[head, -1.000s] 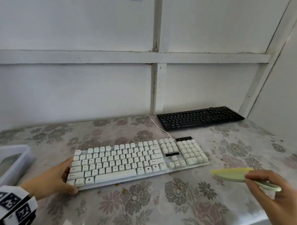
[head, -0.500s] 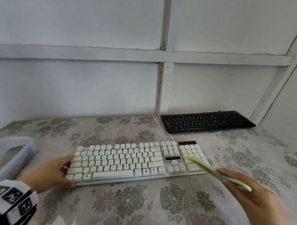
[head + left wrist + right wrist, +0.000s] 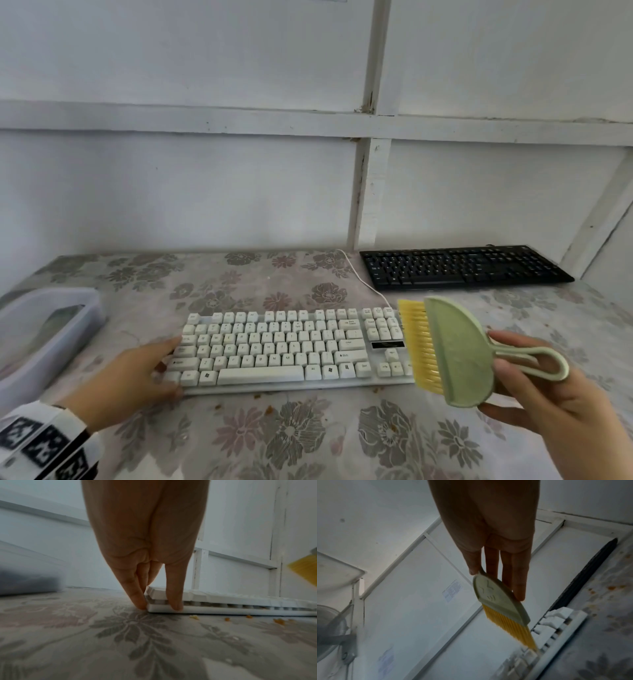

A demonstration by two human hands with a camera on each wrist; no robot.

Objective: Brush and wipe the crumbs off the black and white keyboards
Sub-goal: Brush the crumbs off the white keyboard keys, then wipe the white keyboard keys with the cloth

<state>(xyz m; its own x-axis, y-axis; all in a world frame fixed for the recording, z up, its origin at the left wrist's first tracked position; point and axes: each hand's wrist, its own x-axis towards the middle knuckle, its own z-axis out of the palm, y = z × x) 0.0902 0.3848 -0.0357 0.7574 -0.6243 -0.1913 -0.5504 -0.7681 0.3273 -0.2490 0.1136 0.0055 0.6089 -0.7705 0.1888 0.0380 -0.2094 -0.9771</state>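
1. Head view: the white keyboard (image 3: 287,346) is laid near the front of the table (image 3: 308,442), with the black keyboard (image 3: 462,267) further back to the right, against the wall.
2. The white keyboard is steadied at its left end by the left hand (image 3: 137,373), probably so that it will not slide under the sweep.
3. In the left wrist view, that hand's fingers (image 3: 137,599) are seen extended, tips pressed against the end and front edge of the keyboard; nothing is clasped.
4. The brush (image 3: 452,349) is held by the right hand (image 3: 548,404) over the keyboard's right end, bristles pointed left and down, apparently readied for a stroke across the keys.
5. The brush is gripped between the thumb on one face and the fingers on the other; the loop handle is left sticking out.
6. Crumbs (image 3: 278,621) are seen on the table along the keyboard's front edge.
7. Whether the bristles are touching the keys cannot be told.
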